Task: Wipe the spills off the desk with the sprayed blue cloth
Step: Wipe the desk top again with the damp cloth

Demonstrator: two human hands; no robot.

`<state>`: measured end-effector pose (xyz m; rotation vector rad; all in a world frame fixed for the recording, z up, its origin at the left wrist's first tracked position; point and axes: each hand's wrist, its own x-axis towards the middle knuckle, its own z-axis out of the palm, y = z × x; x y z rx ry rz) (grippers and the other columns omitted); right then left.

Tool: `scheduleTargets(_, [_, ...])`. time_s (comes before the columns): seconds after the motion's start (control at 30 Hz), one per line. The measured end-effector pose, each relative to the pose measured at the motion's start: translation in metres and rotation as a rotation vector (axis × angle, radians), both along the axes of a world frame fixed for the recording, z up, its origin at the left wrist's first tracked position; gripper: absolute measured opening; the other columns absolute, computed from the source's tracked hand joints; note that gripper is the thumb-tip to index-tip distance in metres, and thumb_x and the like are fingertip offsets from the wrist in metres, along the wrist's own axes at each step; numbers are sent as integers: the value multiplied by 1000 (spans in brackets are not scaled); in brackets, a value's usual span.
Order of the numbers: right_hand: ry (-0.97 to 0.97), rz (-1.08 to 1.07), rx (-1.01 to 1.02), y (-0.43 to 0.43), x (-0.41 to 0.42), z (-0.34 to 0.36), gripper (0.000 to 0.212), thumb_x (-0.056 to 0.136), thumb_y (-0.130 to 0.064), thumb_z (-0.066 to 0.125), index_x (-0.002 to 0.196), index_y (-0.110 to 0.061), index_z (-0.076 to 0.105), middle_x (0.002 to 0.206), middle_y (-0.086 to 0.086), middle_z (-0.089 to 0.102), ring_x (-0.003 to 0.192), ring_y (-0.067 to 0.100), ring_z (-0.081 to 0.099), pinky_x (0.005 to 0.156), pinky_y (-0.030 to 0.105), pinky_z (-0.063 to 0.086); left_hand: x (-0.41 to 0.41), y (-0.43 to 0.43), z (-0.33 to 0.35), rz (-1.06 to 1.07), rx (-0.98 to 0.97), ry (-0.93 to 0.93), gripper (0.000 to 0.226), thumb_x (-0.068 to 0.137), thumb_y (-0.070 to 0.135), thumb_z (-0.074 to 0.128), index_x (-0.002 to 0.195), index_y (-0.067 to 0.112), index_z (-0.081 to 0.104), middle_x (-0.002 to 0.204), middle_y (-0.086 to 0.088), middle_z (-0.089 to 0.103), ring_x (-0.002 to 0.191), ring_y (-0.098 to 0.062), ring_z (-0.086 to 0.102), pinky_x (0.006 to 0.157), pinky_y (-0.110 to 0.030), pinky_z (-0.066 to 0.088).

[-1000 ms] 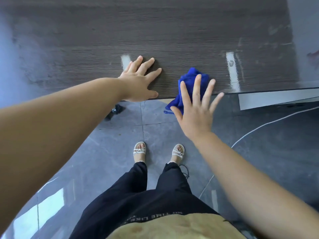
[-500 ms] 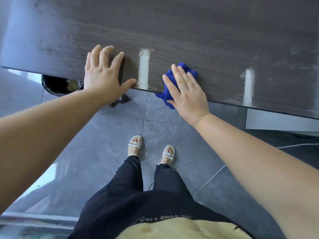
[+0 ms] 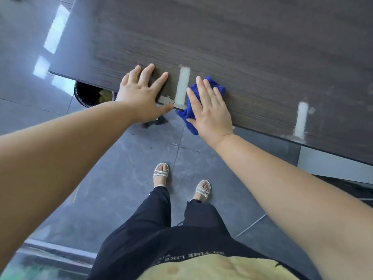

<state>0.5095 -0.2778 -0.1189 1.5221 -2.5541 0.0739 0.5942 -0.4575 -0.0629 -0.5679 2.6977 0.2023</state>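
- The desk (image 3: 242, 47) has a dark wood-grain top; its near edge runs on a slant from far left to near right.
- Two pale streaks mark the top by the near edge: one (image 3: 182, 87) lies between the hands, another (image 3: 301, 120) is well to the right.
- The blue cloth (image 3: 187, 116) lies bunched at the near edge, just right of the first streak, with a fold hanging over the edge.
- The right hand (image 3: 210, 110) presses flat on the cloth, fingers straight and close together.
- The left hand (image 3: 141, 96) rests flat on the desk, fingers spread, holding nothing.
- The floor (image 3: 141, 150) is glossy grey tile with bright reflections (image 3: 56, 29) at far left.
- A dark bin (image 3: 86, 93) shows under the desk's left end.
- A white panel (image 3: 331, 166) sits below the right edge.
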Motion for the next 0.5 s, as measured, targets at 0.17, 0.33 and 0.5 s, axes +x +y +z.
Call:
scheduleTargets(0.17, [-9, 127, 19, 10, -10, 9, 84, 66, -29, 82, 137, -5, 45, 142, 24, 42, 130, 38, 43, 105, 48, 35, 14, -38, 5, -18, 19, 71, 68, 91, 52, 46, 149, 29, 20, 155, -2, 11, 141, -30, 7, 113, -46, 17])
scheduleTargets(0.33, [-2, 59, 61, 51, -21, 9, 83, 70, -20, 81, 138, -6, 35, 143, 27, 38, 131, 41, 40, 107, 50, 27, 27, -70, 1, 46, -4, 72, 57, 94, 52, 37, 147, 40, 19, 156, 0, 11, 140, -30, 9, 114, -44, 16])
scheduleTargets(0.5, [-31, -16, -8, -14, 8, -1, 76, 70, -19, 77, 135, -5, 42, 141, 29, 41, 129, 43, 42, 106, 53, 28, 23, -71, 0, 33, 3, 81, 55, 94, 51, 40, 146, 42, 23, 155, 2, 15, 137, -33, 14, 111, -43, 23])
